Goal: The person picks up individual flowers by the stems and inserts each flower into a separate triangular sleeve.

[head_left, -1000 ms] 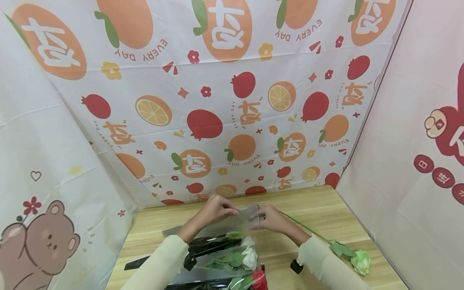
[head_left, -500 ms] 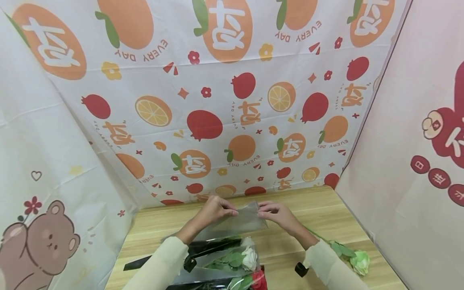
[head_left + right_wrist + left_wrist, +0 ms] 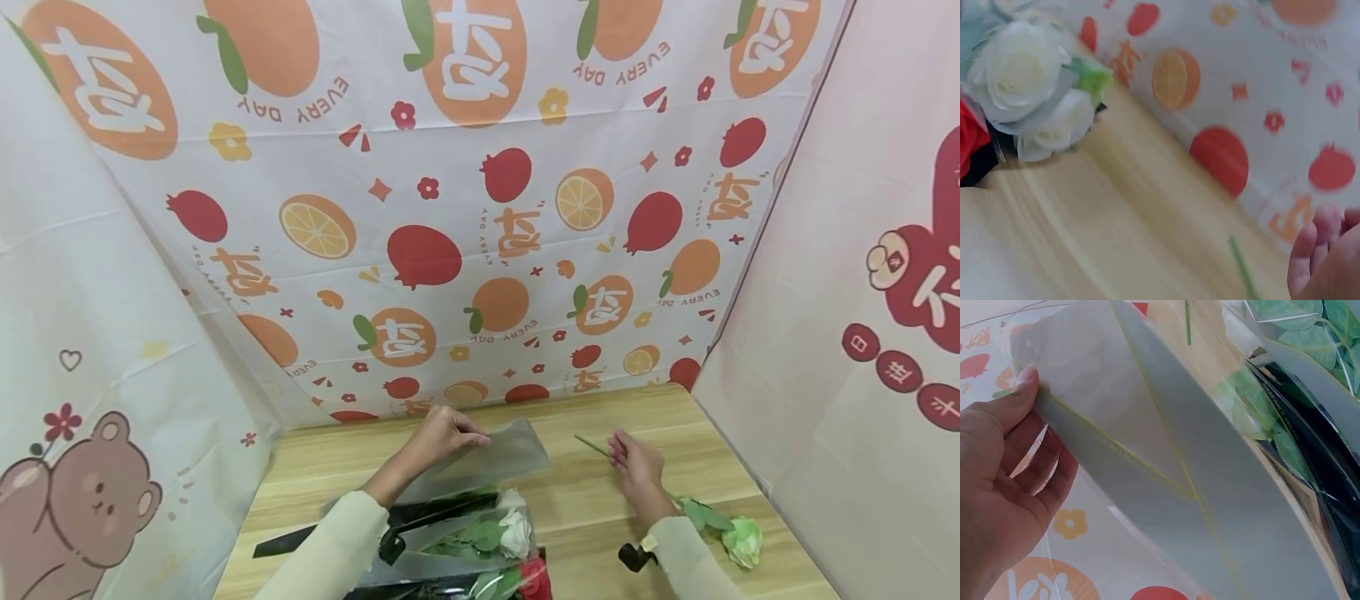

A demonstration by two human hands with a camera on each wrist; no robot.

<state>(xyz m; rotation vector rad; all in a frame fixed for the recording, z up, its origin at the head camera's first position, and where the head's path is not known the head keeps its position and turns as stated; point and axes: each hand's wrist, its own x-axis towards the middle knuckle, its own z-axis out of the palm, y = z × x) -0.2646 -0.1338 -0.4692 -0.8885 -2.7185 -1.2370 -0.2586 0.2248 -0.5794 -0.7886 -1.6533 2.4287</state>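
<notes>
In the head view my left hand [image 3: 442,435] pinches the edge of a grey translucent flower wrapping sleeve [image 3: 517,454] between thumb and fingers. The left wrist view shows this sleeve [image 3: 1222,444] flat with thin yellow lines, its upper end held up by my left hand [image 3: 1016,450]. My right hand [image 3: 637,471] is over the green stem [image 3: 591,445] of a pale green rose [image 3: 744,542] lying on the table. In the right wrist view the fingers of my right hand [image 3: 1325,256] are loosely bent, apart from the stem [image 3: 1243,265].
Wrapped bouquets lie at the front, with a white rose [image 3: 516,533] and a red rose [image 3: 535,579]. Black wrapping [image 3: 285,543] reaches out to the left. A printed cloth [image 3: 465,208] stands behind the wooden table [image 3: 637,408].
My right hand has let go of the grey sleeve's open end and moved right to the rose stem. My left hand stays on the sleeve.
</notes>
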